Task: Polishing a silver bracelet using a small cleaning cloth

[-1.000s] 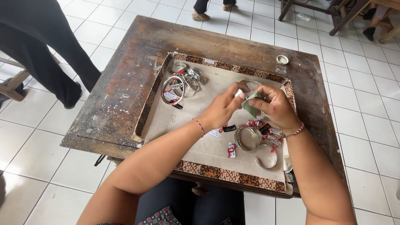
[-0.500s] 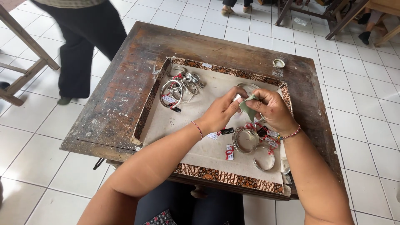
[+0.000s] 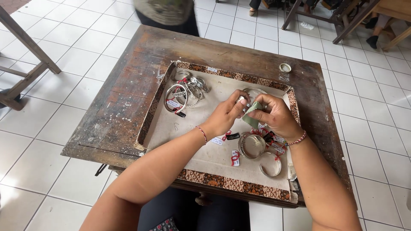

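Nearest, below the right hand (image 3: pixel 276 117), tagged silver bangles (image 3: pixel 252 145) lay on the tray (image 3: pixel 231 185). That hand pinched a pale green cloth (image 3: pixel 253 112); the left hand (image 3: pixel 224 117) gripped a silver bangle (image 3: pixel 248 95) between them. Rubbing went best with steady cloth pressure, turning the bangle gradually. Beyond the left hand lay more bangles (image 3: pixel 184 92) on the worktop (image 3: pixel 128 85).

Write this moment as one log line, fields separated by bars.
left hand: holds bangle | right hand: presses green cloth on it | tray: more bangles

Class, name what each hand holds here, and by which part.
Left hand pinches a silver bangle by its rim; right hand presses a green cloth against it with its fingertips.
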